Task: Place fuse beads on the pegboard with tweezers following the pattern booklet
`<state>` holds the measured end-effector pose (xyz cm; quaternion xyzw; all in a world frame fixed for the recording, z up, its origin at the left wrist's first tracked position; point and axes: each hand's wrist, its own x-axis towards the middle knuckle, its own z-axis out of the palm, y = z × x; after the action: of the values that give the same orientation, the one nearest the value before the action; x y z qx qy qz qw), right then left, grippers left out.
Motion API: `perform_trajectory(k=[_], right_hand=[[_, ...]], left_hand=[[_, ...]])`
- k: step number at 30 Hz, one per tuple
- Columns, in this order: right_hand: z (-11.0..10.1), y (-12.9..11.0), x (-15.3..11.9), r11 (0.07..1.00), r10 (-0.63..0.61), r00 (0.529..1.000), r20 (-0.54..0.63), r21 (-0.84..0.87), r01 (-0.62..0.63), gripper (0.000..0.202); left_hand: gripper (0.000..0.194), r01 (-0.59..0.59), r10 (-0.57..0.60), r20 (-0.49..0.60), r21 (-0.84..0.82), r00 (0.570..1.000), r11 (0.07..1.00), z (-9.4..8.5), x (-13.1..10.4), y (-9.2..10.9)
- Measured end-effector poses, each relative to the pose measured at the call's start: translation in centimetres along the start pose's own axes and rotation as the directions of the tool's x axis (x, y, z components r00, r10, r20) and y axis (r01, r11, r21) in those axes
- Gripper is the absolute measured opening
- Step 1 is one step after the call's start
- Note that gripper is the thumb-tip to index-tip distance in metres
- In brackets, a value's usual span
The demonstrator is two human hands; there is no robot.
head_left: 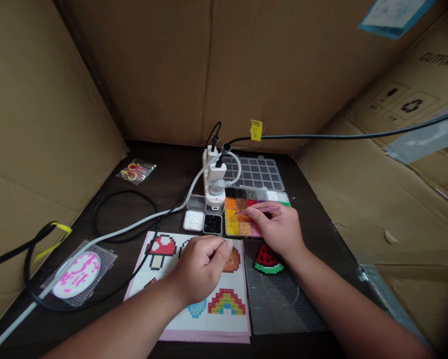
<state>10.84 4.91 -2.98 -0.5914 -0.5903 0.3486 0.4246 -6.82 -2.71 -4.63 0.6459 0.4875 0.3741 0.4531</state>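
Note:
Pink tweezers are pinched in my right hand, their tip pointing left over the orange and yellow compartments of the bead box. My left hand is closed above the pattern sheet, which shows a mushroom and a rainbow; whatever its fingers hold, if anything, is too small to make out. Beneath my right wrist, a red and green watermelon bead piece lies on the clear pegboard. Two small trays hold white beads and black beads.
A white power strip with plugs and cables stands behind the small trays. The box's clear lid lies behind it. At left are a looped black cable, a pink-and-white disc and a small bag. Cardboard walls surround the table.

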Motion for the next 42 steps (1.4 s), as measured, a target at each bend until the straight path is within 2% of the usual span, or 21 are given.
perform_trajectory(k=[5, 21, 31, 42], right_hand=[[-0.19, 0.07, 0.12, 0.999, -0.034, 0.999, -0.03, -0.034, 0.033, 0.02], [0.01, 0.32, 0.2, 0.997, -0.063, 0.998, -0.027, -0.034, 0.062, 0.02], [0.1, 0.19, 0.22, 1.0, 0.017, 1.0, 0.012, -0.007, -0.017, 0.021], [0.01, 0.17, 0.24, 0.998, -0.062, 0.998, -0.027, -0.019, 0.062, 0.019]], left_hand=[[0.042, -0.002, 0.002, 0.003, 0.002, 1.0, 1.0, 0.01, -0.03, -0.07], [0.042, 0.007, -0.007, 0.004, -0.004, 1.0, 1.0, -0.04, 0.06, 0.03], [0.042, 0.003, -0.003, 0.0, 0.005, 1.0, 1.0, 0.02, 0.0, 0.06], [0.042, -0.008, 0.008, -0.004, 0.003, 1.0, 1.0, 0.01, 0.08, 0.08]])
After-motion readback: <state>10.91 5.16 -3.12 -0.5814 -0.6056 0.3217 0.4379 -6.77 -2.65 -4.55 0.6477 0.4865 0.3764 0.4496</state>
